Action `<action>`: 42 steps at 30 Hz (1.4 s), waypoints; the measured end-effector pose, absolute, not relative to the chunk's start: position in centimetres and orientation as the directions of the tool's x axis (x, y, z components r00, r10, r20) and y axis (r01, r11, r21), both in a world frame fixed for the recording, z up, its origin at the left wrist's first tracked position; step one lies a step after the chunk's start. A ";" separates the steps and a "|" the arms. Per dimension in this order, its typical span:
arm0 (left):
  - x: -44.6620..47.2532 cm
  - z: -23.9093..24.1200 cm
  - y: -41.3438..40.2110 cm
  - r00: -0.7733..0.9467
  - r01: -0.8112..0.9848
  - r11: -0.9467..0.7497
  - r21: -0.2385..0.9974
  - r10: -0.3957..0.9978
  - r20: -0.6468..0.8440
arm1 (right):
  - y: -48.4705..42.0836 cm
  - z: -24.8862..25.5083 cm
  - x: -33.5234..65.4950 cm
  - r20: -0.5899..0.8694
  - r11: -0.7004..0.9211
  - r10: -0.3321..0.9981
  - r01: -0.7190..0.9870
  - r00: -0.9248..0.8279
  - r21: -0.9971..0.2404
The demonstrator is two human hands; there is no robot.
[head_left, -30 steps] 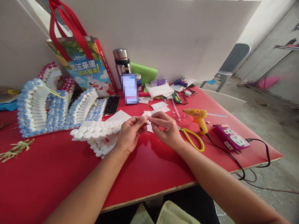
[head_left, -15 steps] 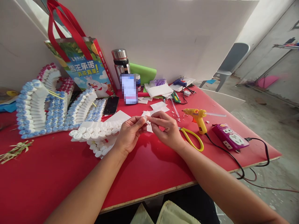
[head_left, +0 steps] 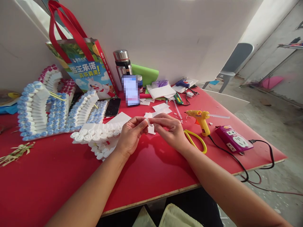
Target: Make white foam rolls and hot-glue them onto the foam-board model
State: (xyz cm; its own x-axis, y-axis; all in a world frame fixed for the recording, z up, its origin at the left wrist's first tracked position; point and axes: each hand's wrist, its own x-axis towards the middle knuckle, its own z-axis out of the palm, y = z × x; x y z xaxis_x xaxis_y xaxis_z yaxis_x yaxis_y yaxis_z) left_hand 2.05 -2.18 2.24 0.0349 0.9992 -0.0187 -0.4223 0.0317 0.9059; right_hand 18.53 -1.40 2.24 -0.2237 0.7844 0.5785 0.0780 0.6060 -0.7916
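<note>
Over the middle of the red table (head_left: pixel 71 176), my left hand (head_left: pixel 130 135) and my right hand (head_left: pixel 170 130) meet fingertip to fingertip. Both pinch a small white rolled paper piece (head_left: pixel 147 121) between thumbs and forefingers. Just left of my left hand lies a white craft piece (head_left: pixel 97 137) made of several rolled paper tubes. Yellow-handled scissors (head_left: pixel 197 142) lie on the table right beside my right wrist.
A yellow glue gun (head_left: pixel 201 119) and a purple power strip (head_left: pixel 233 138) with a black cable sit to the right. Blue-tipped rolled-paper models (head_left: pixel 47 110), a red-handled bag (head_left: pixel 87 67), a steel flask (head_left: pixel 122 63), two phones and white paper scraps (head_left: pixel 161 108) fill the back.
Both hands stay together on the small white piece, with only slight finger shifts. The view has moved a little.
</note>
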 end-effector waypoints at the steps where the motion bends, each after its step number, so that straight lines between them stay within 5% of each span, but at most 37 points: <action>1: 2.0 2.2 -2.2 0.036 -0.418 0.029 0.908 0.999 -0.015 | -1.4 2.3 18.6 0.586 0.614 0.779 0.085 -0.223 -0.785; 15: 1.9 2.3 -2.2 0.029 -0.371 -0.016 0.928 0.999 0.029 | -1.3 1.8 19.2 0.750 0.802 0.597 0.237 -0.286 -0.548; 32: 1.8 1.9 -2.3 -0.014 -0.225 -0.133 0.965 0.991 0.134 | -1.3 1.8 19.7 0.781 0.851 0.485 0.419 -0.395 -0.317; 42: 1.8 1.9 -2.2 -0.002 -0.210 -0.145 0.967 0.989 0.147 | -1.2 1.6 19.5 0.788 0.851 0.503 0.359 -0.354 -0.382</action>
